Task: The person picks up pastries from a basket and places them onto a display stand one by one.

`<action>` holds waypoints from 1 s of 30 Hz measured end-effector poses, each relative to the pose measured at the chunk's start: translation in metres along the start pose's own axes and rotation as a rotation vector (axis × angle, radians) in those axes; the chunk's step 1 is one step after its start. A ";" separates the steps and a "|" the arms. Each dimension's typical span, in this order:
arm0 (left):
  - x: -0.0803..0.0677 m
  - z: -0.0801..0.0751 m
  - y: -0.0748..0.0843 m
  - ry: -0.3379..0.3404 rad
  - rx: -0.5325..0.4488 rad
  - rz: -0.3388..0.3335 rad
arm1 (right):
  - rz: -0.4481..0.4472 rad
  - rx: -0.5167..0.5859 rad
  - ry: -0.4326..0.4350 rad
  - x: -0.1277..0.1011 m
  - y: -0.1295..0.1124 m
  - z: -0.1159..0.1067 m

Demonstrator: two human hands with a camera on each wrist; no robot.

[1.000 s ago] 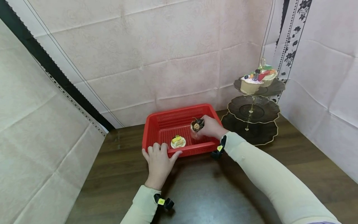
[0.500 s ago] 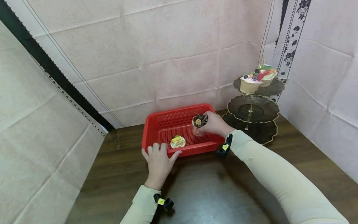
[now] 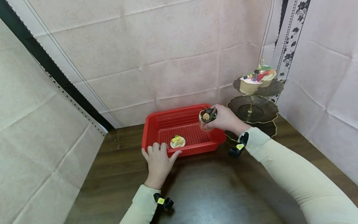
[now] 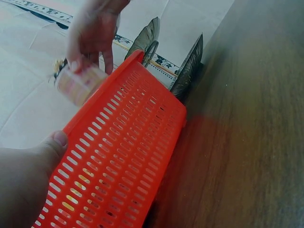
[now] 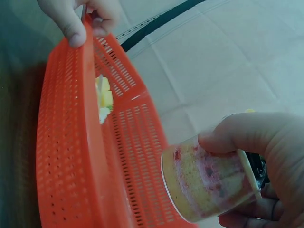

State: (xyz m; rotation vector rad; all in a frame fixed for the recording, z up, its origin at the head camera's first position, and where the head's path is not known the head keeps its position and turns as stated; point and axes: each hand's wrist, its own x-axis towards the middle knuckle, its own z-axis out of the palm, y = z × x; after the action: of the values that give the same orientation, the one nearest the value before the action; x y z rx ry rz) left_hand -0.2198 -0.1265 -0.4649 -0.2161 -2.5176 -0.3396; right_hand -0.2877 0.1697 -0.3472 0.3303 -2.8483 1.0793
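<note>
My right hand grips a clear dessert cup with layered cake and dark toppings, held above the right rim of a red slotted basket. In the right wrist view the cup sits between my thumb and fingers, clear of the basket. My left hand holds the basket's front rim, thumb on the outside wall. A small yellow and white cake lies inside the basket near the front. In the left wrist view the cup hangs above the basket's far end.
A three-tier dark dessert stand with gold trim stands at the right back corner, two decorated cupcakes on its top tier. Pale fabric walls close in on three sides. The dark wooden table stretches toward me.
My right hand has lifted the dessert cup out of the basket and carried it up and to the right, toward the stand. The left hand and basket have stayed put.
</note>
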 end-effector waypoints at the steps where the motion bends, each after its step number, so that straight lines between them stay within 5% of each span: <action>1: 0.000 0.000 0.000 0.001 0.000 0.000 | -0.004 -0.011 0.005 -0.003 0.000 -0.004; 13: 0.000 -0.001 0.000 -0.016 -0.010 -0.013 | 0.066 -0.055 0.043 -0.036 0.008 -0.050; 30: -0.001 -0.001 0.001 0.002 -0.004 -0.005 | 0.124 -0.182 0.043 -0.070 0.050 -0.089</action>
State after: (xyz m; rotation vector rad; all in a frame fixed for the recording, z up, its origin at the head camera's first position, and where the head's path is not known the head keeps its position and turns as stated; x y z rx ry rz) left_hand -0.2179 -0.1258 -0.4647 -0.2114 -2.5159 -0.3472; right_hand -0.2313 0.2772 -0.3238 0.1178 -2.9320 0.8249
